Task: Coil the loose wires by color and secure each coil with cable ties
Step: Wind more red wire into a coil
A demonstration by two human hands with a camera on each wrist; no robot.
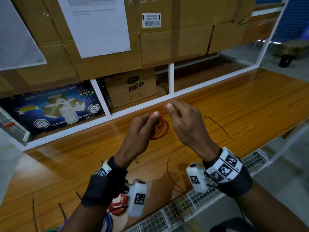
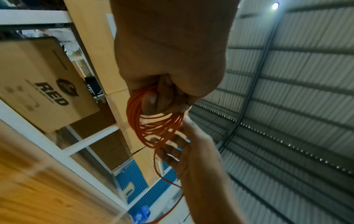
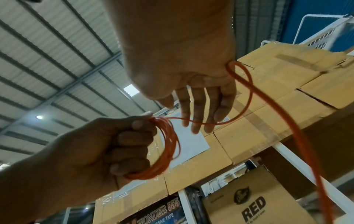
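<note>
Head view shows us winding the orange wire (image 1: 160, 127) into a coil above the wooden table (image 1: 234, 101). Our left hand (image 1: 142, 129) is closed around the finished loops, thumb pressing on top. Our right hand (image 1: 185, 121) has relaxed, nearly straight fingers, and the free strand (image 3: 247, 97) runs loosely across them down to the table. We think each new turn should get the same size as the others and lie flat under the thumb. We should keep light tension so the strand does not twist, and not release the loops before a cable tie comes; we see no tie here
</note>
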